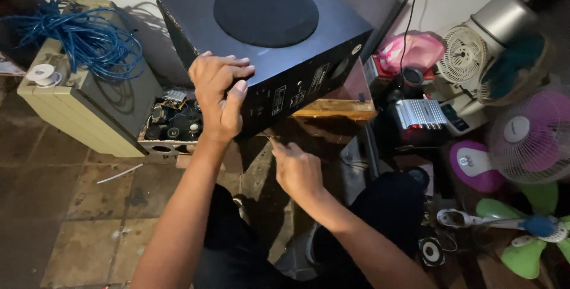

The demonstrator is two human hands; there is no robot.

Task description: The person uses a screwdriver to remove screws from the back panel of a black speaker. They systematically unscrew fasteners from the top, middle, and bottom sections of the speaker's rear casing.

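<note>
My left hand grips the tilted black speaker box by its near edge, raised over the floor, while my right hand, fingers pinched narrow, works beneath it; box unopened, work apparently just begun.

Tiled floor under fans, box

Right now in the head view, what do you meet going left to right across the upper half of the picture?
Solder spool → blue cable coil on the beige case → left hand gripping the black speaker box → pink bag → small white fan → pink-bladed fan.
</note>
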